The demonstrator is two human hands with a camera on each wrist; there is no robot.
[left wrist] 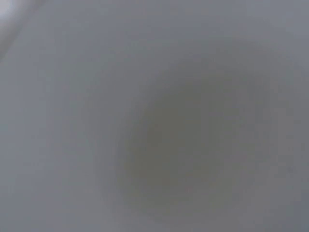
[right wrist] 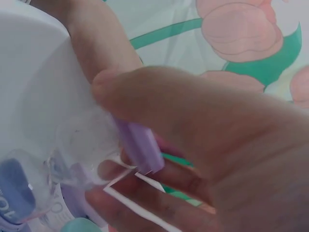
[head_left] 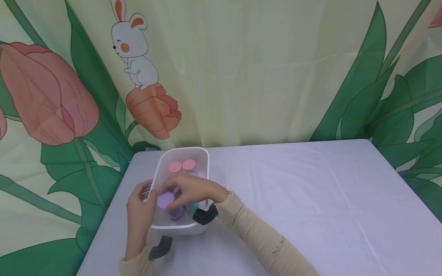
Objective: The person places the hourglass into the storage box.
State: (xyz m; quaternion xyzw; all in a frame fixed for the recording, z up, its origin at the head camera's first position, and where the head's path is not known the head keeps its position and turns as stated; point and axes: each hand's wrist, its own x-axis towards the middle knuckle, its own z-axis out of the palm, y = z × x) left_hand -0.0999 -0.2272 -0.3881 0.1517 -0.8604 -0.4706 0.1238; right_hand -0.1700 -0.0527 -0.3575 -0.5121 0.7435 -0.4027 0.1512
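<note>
A white plastic bin (head_left: 179,230) stands on the left part of the table, with small lidded jars inside. My left hand (head_left: 139,209) grips its left rim, thumb on the near side. Inside the bin, my right hand (head_left: 190,188) pinches a clear jar (right wrist: 89,145) by its purple lid (head_left: 165,200); the right wrist view shows the jar tilted. Two pink lids (head_left: 182,166) lie at the bin's far end. Below the right hand are another purple-lidded jar (head_left: 176,214) and a teal one (head_left: 191,207). The left wrist view is only a grey blur.
A white cloth covers the table (head_left: 293,199), reaching far to the right of the bin. Behind hangs a curtain (head_left: 248,73) printed with tulips, leaves and a rabbit. Black wrist mounts (head_left: 205,214) sit close to the bin's near edge.
</note>
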